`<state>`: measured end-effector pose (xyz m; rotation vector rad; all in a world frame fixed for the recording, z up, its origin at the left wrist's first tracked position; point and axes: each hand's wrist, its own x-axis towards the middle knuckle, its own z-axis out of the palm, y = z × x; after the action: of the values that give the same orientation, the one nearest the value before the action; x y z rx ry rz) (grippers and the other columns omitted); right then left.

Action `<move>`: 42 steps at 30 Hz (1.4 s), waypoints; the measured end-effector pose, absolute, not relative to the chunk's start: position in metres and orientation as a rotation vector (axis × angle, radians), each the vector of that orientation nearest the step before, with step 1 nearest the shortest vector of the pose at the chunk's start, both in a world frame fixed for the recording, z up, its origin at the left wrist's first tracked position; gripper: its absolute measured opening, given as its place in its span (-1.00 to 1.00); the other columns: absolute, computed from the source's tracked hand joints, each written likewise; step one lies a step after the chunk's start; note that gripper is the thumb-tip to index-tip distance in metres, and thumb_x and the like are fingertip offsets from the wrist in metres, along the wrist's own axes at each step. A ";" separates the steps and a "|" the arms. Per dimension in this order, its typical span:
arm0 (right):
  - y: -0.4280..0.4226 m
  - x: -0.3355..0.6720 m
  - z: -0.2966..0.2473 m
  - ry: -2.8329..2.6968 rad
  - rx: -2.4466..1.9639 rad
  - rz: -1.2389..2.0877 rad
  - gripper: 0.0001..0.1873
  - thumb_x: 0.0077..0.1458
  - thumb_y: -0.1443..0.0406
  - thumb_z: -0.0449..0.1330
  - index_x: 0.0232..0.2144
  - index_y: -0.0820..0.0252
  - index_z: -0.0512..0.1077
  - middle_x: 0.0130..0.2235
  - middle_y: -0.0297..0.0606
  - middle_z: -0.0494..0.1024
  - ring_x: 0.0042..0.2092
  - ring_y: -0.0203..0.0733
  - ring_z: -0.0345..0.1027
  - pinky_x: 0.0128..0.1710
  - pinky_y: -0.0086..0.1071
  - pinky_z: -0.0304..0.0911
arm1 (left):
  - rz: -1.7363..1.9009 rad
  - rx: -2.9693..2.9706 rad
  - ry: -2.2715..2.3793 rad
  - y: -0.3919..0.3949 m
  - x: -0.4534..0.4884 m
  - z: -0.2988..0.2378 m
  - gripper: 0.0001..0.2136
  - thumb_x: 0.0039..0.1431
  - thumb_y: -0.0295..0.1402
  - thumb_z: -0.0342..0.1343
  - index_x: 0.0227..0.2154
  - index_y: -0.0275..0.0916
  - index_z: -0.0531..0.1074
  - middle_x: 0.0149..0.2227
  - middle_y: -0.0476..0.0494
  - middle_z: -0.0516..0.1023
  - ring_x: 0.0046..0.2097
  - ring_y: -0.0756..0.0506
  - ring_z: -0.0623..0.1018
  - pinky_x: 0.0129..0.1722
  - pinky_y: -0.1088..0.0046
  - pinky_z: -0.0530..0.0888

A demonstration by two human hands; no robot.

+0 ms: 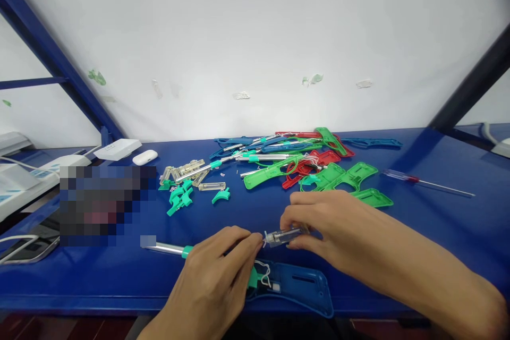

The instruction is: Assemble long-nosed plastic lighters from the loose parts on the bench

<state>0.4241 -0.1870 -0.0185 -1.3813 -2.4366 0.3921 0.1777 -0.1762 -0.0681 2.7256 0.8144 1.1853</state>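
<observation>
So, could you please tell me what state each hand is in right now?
Left hand: closed on the silver tube with a teal collar.
Right hand: closed on the clear plastic cylinder.

The surface [418, 223] is smooth, blue and softly glossy. The blue shell [303, 284] is smooth moulded plastic, as are the green shells [350, 175] beyond it. The small tube [285, 235] just above the shell is clear plastic. Far right of the shell, the screwdriver [428, 183] has a translucent plastic handle and a bright metal shaft.
</observation>
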 end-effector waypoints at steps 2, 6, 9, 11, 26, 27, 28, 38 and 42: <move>-0.188 0.424 -0.018 -2.443 -1.368 0.394 -0.81 0.26 0.40 0.37 -0.27 0.01 0.46 -0.18 -0.50 0.56 -0.15 -0.22 0.45 -0.20 -0.29 0.13 | 1.173 2.723 0.817 -0.176 0.178 -0.068 -0.80 0.43 -0.59 0.08 -0.04 -0.23 0.52 -0.23 -0.07 0.61 -0.32 -0.03 0.61 -0.32 0.47 0.52; -0.189 0.424 -0.017 -2.456 -1.362 0.380 -0.81 0.27 0.41 0.35 -0.27 0.02 0.46 -0.19 -0.49 0.54 -0.16 -0.22 0.44 -0.21 -0.29 0.14 | 1.185 2.748 0.811 -0.175 0.178 -0.067 -0.80 0.42 -0.59 0.08 -0.04 -0.24 0.52 -0.24 -0.08 0.61 -0.33 -0.04 0.61 -0.34 0.46 0.51; -0.188 0.424 -0.018 -2.479 -1.362 0.373 -0.84 0.28 0.38 0.36 -0.26 0.02 0.47 -0.18 -0.47 0.54 -0.14 -0.20 0.44 -0.19 -0.27 0.14 | 1.189 2.759 0.799 -0.176 0.178 -0.065 -0.79 0.41 -0.60 0.07 -0.04 -0.24 0.52 -0.25 -0.08 0.61 -0.35 -0.04 0.60 -0.37 0.47 0.50; -0.187 0.424 -0.019 -2.498 -1.363 0.359 -0.84 0.27 0.37 0.37 -0.25 0.02 0.47 -0.18 -0.47 0.54 -0.14 -0.19 0.44 -0.19 -0.26 0.14 | 1.188 2.761 0.806 -0.176 0.178 -0.065 -0.79 0.42 -0.60 0.07 -0.05 -0.24 0.52 -0.25 -0.08 0.61 -0.35 -0.03 0.61 -0.38 0.47 0.51; -0.193 0.425 -0.013 -2.428 -1.508 0.310 -0.94 0.28 0.26 0.36 -0.22 -0.06 0.55 -0.20 -0.46 0.65 -0.20 -0.11 0.55 -0.27 -0.25 0.18 | 1.202 2.828 1.067 -0.191 0.174 -0.059 -0.65 0.38 -0.45 0.06 0.18 -0.19 0.48 -0.03 -0.20 0.69 -0.09 -0.14 0.72 -0.08 0.36 0.70; -0.194 0.425 -0.013 -2.423 -1.519 0.301 -0.93 0.28 0.24 0.37 -0.20 -0.08 0.56 -0.18 -0.47 0.66 -0.19 -0.10 0.56 -0.28 -0.24 0.19 | 1.152 2.868 1.105 -0.194 0.170 -0.056 -0.64 0.38 -0.39 0.06 0.19 -0.15 0.48 -0.01 -0.21 0.68 -0.05 -0.18 0.72 -0.05 0.30 0.70; -0.194 0.425 -0.013 -2.416 -1.530 0.286 -0.91 0.28 0.23 0.37 -0.17 -0.09 0.56 -0.16 -0.47 0.67 -0.17 -0.08 0.56 -0.27 -0.23 0.20 | 1.057 2.919 1.145 -0.197 0.165 -0.054 -0.61 0.38 -0.32 0.08 0.22 -0.11 0.46 0.03 -0.21 0.67 0.00 -0.23 0.71 -0.03 0.22 0.71; -0.209 0.431 -0.018 -2.437 -1.498 0.360 -0.92 0.31 0.18 0.32 -0.15 -0.15 0.51 -0.15 -0.52 0.66 -0.17 -0.12 0.59 -0.31 -0.23 0.24 | 0.605 3.211 0.974 -0.192 0.141 -0.056 -0.60 0.36 -0.34 0.19 0.21 0.14 0.50 0.15 -0.07 0.62 0.06 -0.28 0.68 -0.09 0.13 0.74; -0.211 0.432 -0.017 -2.458 -1.474 0.379 -0.94 0.38 0.15 0.24 -0.10 -0.16 0.49 -0.09 -0.46 0.66 -0.11 -0.09 0.59 -0.32 -0.25 0.29 | 0.703 3.075 1.020 -0.194 0.144 -0.058 -0.64 0.31 -0.38 0.28 0.12 0.12 0.56 0.09 -0.07 0.64 0.09 -0.24 0.65 0.00 0.24 0.69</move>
<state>0.4319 -0.2112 -0.0174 -1.4735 -2.4583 0.3786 0.1442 -0.1939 -0.0576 3.0751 1.0204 0.7035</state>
